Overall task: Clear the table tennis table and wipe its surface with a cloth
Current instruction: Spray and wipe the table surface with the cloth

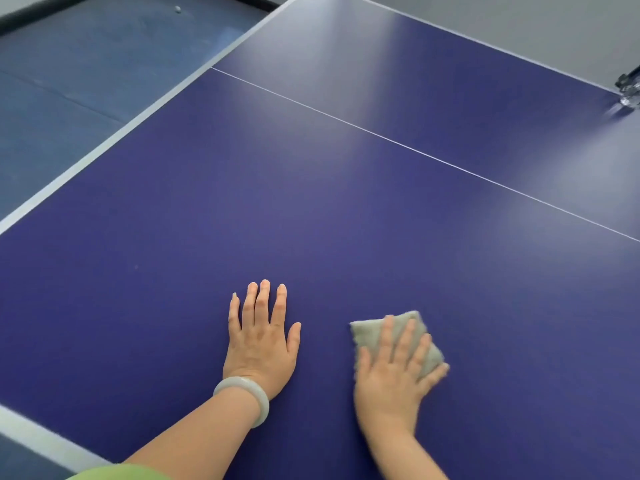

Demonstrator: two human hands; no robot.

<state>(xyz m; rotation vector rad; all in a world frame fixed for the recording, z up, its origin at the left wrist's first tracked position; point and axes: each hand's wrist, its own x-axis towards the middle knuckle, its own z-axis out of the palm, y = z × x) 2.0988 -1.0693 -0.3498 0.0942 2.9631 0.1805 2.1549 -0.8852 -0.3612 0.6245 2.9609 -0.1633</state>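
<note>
Cloth: The grey-green cloth (369, 332) lies folded flat on the table tennis table (311, 202), at about 5 o'clock in your view and near the closest edge.
Right hand: Your right hand (394, 379) is spread on top of the cloth. The fingers are straight and press it down rather than curling round it. The hand is blurred, so I judge it to be mid-stroke.
Left hand: Your left hand (261, 337) rests flat and relaxed on the bare surface, at 9 o'clock from the cloth and not touching it. It holds nothing. A pale bangle (244, 398) sits on the wrist.
Clearing: In view, only your hands, the cloth and one fitting are on the surface, so I judge this step done here.
Wiping: This looks underway. The surface does not show which patches you have covered. The far area past the thin white line (415, 152), from 12 to 2 o'clock, probably remains.
Around: A blurred metal fitting (628, 93), perhaps a net clamp, sits at the table edge at 2 o'clock. A small pale ball (177, 9) lies on the floor at 11 o'clock.
In the way: Your resting left hand covers one patch, and you must wipe around the fitting.
</note>
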